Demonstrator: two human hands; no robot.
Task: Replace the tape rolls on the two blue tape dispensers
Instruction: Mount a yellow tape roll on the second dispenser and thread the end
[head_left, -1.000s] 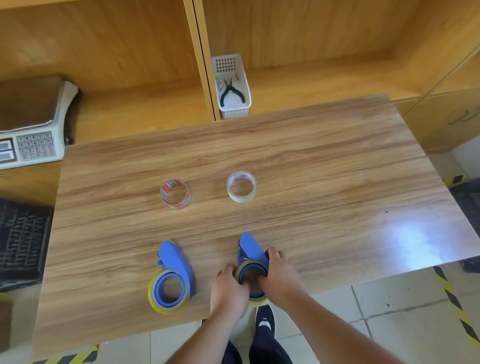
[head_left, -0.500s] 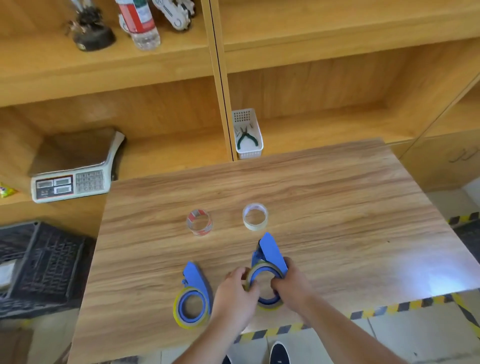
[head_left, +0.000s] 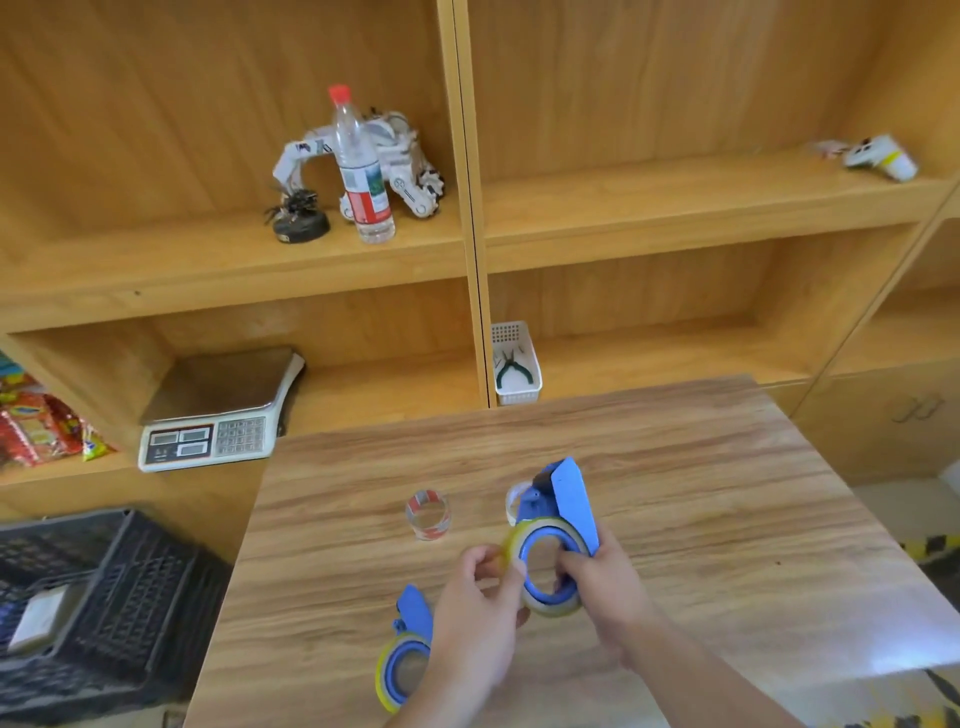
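Note:
I hold one blue tape dispenser (head_left: 563, 506) lifted above the wooden table (head_left: 675, 519). My right hand (head_left: 605, 582) grips its ring from the right. My left hand (head_left: 480, 618) pinches the yellowish tape roll (head_left: 558, 608) on it at the left rim. The second blue dispenser (head_left: 410, 631), also with a yellowish roll, lies flat on the table, partly hidden by my left hand. A clear roll with red print (head_left: 427, 514) stands behind. A second clear roll (head_left: 514, 501) is mostly hidden behind the lifted dispenser.
Wooden shelves stand behind the table. A white basket with pliers (head_left: 514, 366) sits at the table's far edge. A weighing scale (head_left: 218, 421) is on the lower left shelf, a black crate (head_left: 104, 587) on the floor at left. A bottle (head_left: 361, 166) stands higher up.
Both hands have lifted the right dispenser off the table and tilted it upright. The camera has tipped upward, bringing the upper shelves into view. The left dispenser and loose rolls have stayed put.

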